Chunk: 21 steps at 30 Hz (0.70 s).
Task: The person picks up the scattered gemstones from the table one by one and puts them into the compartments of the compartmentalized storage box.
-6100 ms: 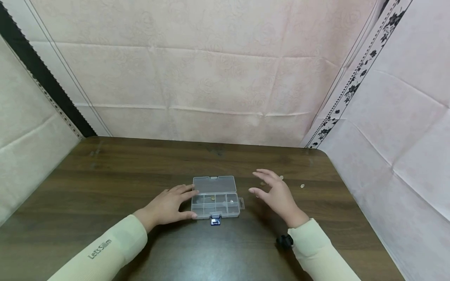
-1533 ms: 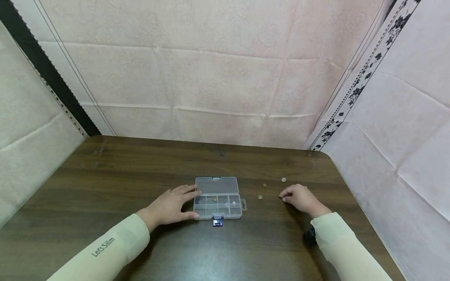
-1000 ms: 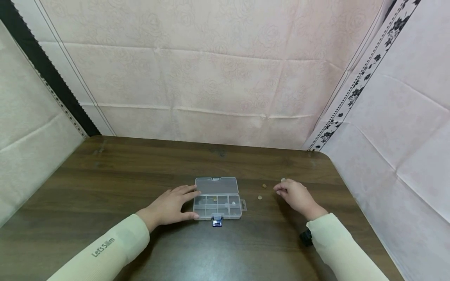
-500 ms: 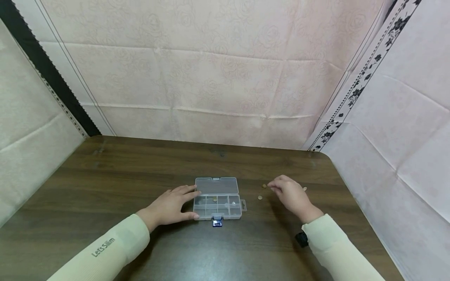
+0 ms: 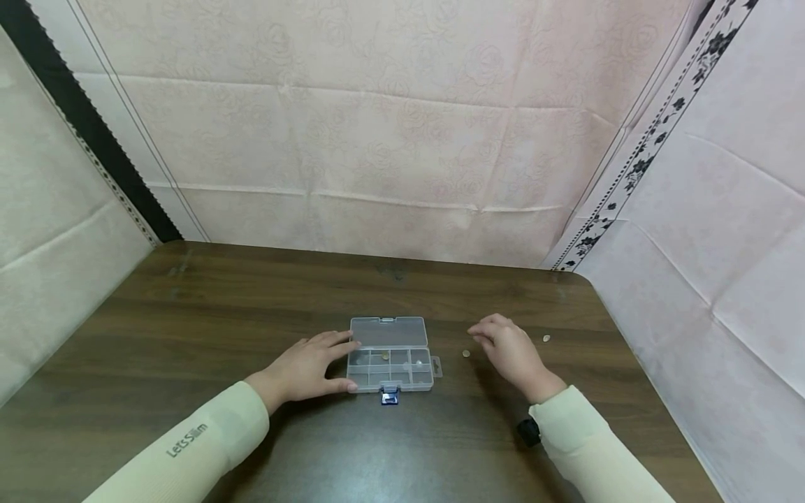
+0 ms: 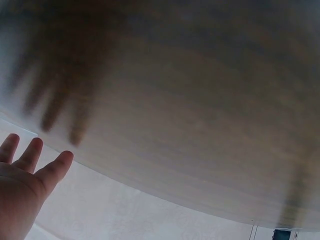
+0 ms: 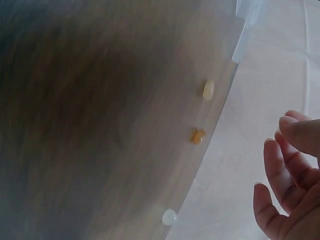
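My left hand [image 5: 305, 370] lies at the left side of a clear plastic compartment box [image 5: 390, 369], fingers extended, fingertips and thumb touching its edge. The box's lid [image 5: 388, 332] is raised back; a yellowish bead [image 5: 386, 356] and a pale bead sit in its compartments. My right hand [image 5: 508, 353] hovers right of the box, thumb and fingertips pinched together; the small bead between them is hidden by the fingers. In the right wrist view a pale yellow bead [image 7: 208, 90], an orange bead [image 7: 199, 136] and a whitish bead [image 7: 170, 217] lie on the table.
The brown wooden table [image 5: 251, 300] is bounded by pale cloth at the back [image 5: 377, 161] and on both sides. A blue clasp [image 5: 389, 397] juts from the box's front, and a clear tab [image 5: 437, 367] from its right. Another pale bead [image 5: 546, 338] lies right of my right hand.
My right hand, fingertips at a bead on the table 1.5 seconds ago, has moved left toward the box, now covering the orange bead in the head view. The left hand has stayed on the box.
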Available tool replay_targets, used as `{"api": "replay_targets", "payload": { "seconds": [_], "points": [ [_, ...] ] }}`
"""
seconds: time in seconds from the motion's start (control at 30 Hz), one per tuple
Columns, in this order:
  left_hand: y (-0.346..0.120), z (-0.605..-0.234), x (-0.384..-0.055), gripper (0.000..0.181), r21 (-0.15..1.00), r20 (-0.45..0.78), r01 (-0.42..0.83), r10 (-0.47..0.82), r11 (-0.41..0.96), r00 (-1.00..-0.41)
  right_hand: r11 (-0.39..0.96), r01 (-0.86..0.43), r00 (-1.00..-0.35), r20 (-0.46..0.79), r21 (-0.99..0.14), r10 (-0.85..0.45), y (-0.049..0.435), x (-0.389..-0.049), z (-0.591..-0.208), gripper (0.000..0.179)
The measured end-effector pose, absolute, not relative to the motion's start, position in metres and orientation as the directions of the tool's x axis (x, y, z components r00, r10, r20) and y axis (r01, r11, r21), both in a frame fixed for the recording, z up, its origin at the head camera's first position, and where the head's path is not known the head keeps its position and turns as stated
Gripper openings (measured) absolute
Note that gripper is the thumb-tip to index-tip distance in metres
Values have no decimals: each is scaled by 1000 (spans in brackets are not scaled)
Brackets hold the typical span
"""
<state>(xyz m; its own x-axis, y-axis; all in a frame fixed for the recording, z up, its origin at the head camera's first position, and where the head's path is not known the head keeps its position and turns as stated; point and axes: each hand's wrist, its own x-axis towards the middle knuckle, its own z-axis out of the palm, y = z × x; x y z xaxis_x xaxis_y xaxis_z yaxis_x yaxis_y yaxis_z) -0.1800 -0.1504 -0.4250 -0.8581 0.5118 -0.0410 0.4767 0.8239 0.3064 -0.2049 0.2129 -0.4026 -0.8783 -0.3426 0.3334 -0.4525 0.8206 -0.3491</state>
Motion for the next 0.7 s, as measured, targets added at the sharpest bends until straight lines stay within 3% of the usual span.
{"api": "replay_targets", "payload": {
  "seconds": [0.3,0.7],
  "points": [
    [-151,-426,-180,78,314,-38,476,511,822,-858,794,-487,-853,391,-365,-344,196,-203,-406,13],
    [-150,-426,-180,81,323,-57,454,496,830,-867,760,-478,-872,343,-440,-349,177,-201,-404,15]
  ]
}}
